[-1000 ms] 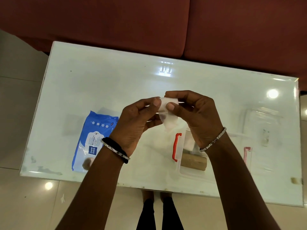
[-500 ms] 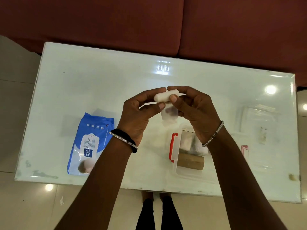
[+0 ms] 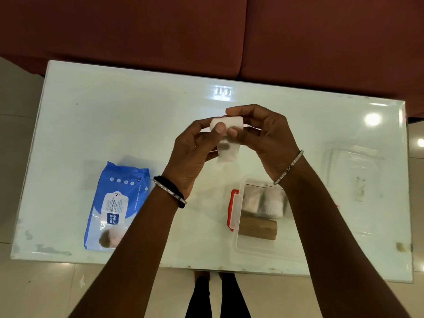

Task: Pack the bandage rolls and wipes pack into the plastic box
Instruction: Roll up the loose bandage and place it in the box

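We see a white bandage roll (image 3: 227, 122) held in the air above the middle of the glass table (image 3: 114, 122). Its long axis runs crosswise, with its ends toward 9 and 3 o'clock. A loose gauze tail (image 3: 228, 153) hangs from it toward 6 o'clock.

The left hand (image 3: 192, 157) pinches the 9 o'clock end between thumb and fingers. The right hand (image 3: 268, 138) curls over the 3 o'clock end, with its thumb under the roll.

From the hands, the clear plastic box (image 3: 259, 250) sits open at 5 o'clock, its red latch (image 3: 232, 210) on the 9 o'clock side. In its 12 o'clock half we make out two white bandage rolls (image 3: 261, 201) side by side in a clear wrap. Their long axes seem to run from 12 to 6 o'clock. Just beside them, toward 6 o'clock, a brown bandage roll (image 3: 258, 229) lies crosswise from 9 to 3 o'clock. The right forearm hides the box's 3 o'clock side.

The blue wipes pack (image 3: 119, 207) lies flat on the table at 8 o'clock, label up, outside the box. Its long axis leans from 7 to 1 o'clock. The clear lid (image 3: 353, 171) lies at 3 o'clock, apart from the box.
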Available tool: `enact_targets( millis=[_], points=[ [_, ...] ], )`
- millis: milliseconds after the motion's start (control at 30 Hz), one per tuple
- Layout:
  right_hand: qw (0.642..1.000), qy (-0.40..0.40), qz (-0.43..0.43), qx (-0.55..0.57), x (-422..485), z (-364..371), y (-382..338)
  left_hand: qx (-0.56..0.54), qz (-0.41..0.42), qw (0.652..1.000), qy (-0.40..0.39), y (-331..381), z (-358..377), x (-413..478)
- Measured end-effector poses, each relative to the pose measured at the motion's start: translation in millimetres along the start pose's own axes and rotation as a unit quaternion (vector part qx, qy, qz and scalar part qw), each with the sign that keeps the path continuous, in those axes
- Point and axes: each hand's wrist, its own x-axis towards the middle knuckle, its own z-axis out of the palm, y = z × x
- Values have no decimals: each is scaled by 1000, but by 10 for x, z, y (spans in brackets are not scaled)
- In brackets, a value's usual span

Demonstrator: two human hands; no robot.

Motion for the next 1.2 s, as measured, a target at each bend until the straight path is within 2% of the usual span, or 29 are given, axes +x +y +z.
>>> enact_targets(
  millis=[167, 300, 400, 533, 633, 733, 900, 1200],
  points=[
    [1000, -8, 9, 16, 62, -26, 3, 40, 78, 993, 73, -4, 1, 105],
    [1000, 12, 10, 27, 94, -37, -30, 9, 89, 993, 75, 67, 11, 144],
    [997, 13, 34, 75, 112, -61, -77, -18, 85, 995, 42, 143, -8, 162],
    [996, 19, 45, 76, 122, -110, -116, -23, 58, 998, 0, 203, -30, 156],
    [997, 19, 39, 64, 94, -155, -101, -57, 3, 998, -16, 217, -39, 137],
    [998, 11, 37, 53, 54, -191, -75, -123, -60, 991, 5, 235, -27, 119],
    [997, 2, 39, 71, -20, -193, -54, -117, -77, 989, 49, 152, 3, 101],
    [991, -24, 47, 125, -184, -133, -46, -186, -147, 970, -46, 80, -14, 16]
  ],
)
